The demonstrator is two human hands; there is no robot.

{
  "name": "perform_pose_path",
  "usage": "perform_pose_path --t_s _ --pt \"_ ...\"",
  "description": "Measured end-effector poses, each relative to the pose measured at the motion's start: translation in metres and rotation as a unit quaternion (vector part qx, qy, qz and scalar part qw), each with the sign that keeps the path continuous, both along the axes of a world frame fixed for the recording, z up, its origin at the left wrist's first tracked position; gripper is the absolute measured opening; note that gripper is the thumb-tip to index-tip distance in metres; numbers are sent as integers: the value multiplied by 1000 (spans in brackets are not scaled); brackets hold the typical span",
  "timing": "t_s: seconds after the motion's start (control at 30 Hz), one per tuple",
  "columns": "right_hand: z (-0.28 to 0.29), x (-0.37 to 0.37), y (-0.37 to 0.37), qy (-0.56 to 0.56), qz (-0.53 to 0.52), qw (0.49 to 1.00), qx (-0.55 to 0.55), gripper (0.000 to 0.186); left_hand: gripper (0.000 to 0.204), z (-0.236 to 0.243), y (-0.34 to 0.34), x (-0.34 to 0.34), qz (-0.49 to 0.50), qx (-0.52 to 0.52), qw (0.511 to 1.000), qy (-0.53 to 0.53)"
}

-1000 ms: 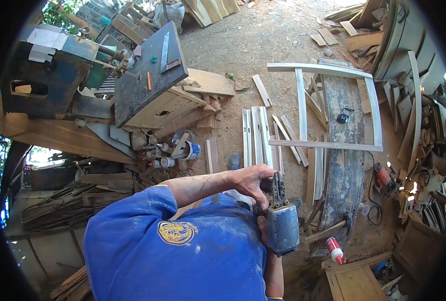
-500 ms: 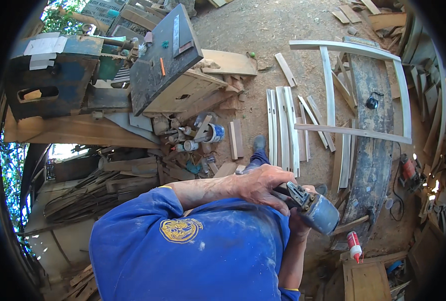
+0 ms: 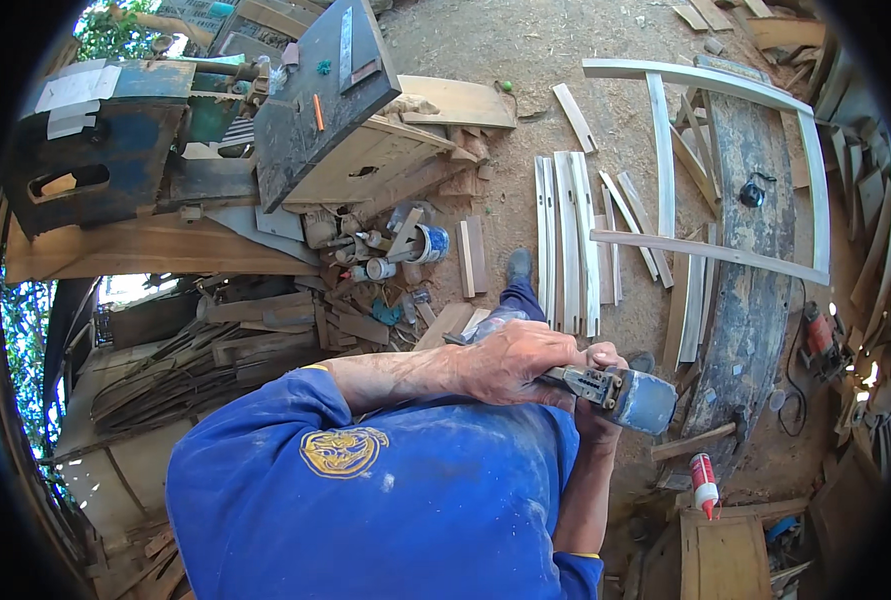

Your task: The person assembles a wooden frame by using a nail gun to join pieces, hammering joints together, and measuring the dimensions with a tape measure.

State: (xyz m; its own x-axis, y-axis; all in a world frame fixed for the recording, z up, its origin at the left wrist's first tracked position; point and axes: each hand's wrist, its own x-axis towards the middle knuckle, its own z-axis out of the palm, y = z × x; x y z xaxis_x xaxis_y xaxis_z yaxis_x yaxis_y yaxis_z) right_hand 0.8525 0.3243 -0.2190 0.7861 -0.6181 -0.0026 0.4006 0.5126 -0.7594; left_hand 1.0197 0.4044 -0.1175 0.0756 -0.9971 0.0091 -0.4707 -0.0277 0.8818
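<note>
Both my hands hold a hand tool (image 3: pixel 645 402) in front of my chest. It has a rounded blue-grey end and a slotted metal part (image 3: pixel 587 382); its exact kind I cannot make out. My left hand (image 3: pixel 515 358) is closed over its narrower end, fingers mostly hidden. From below, my right hand (image 3: pixel 595 424) wraps round it beside the metal part, with fingertips showing above. A short dark tip (image 3: pixel 455 338) pokes out past my left hand; whether it belongs to the tool I cannot tell.
A light wooden frame (image 3: pixel 663 150) rests across a worn bench (image 3: pixel 755 215) on the right. Long wood strips (image 3: pixel 567 240) lie on the ground ahead. A red-and-white glue bottle (image 3: pixel 703 480) stands at lower right, a corded power tool (image 3: pixel 818 335) beyond. A dark-topped machine table (image 3: pixel 310 110) is at left.
The tool has turned to lie more level, its blue-grey end rising. My left hand has shifted slightly left, and more fingertips of my right hand show. The whole view has shifted a little.
</note>
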Motion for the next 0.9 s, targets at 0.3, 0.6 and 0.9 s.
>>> perform_pose_path --t_s 0.3,0.6,0.9 --pt "-6 -1 -4 -1 3 1000 23 39 41 1 -9 1 -8 -19 1000 -3" --pt "-8 -10 -9 22 -11 995 95 19 34 -3 -19 2 -24 8 999 20" --pt "-50 -34 -17 231 -50 952 -195 34 26 -28 -26 22 51 150 957 241"
